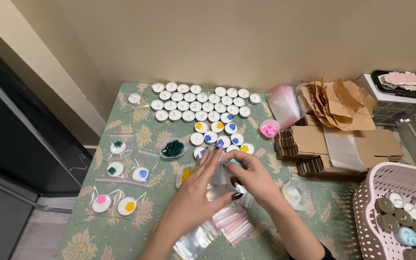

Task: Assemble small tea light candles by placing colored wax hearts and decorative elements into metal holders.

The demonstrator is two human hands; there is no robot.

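A: What is seen nearest the camera?

B: A fanned stack of small clear zip bags [220, 226] is seen at six o'clock on the green leaf-patterned tablecloth [97, 236], just under both wrists.

A: How are the hands placed?

B: The left hand [196, 197] is spread flat, fingers extended toward twelve o'clock, pressed against a clear bag [219, 179] held between the two hands. The right hand [253, 178] is curled, its fingers pinched on the same bag's edge; a tealight appears to be inside or behind it, though this cannot be told for certain.

A: What is laid around them?

B: Rows of white tealights [201, 103] are set out at twelve o'clock, some topped with blue or yellow pieces. Bagged tealights [121, 185] with coloured shapes are laid at nine o'clock. A dish of dark green pieces [173, 148] is placed at eleven o'clock. Flat cardboard boxes [343, 144] are stacked at two o'clock, and a pink basket [381, 188] holding more tealights is found at four o'clock.
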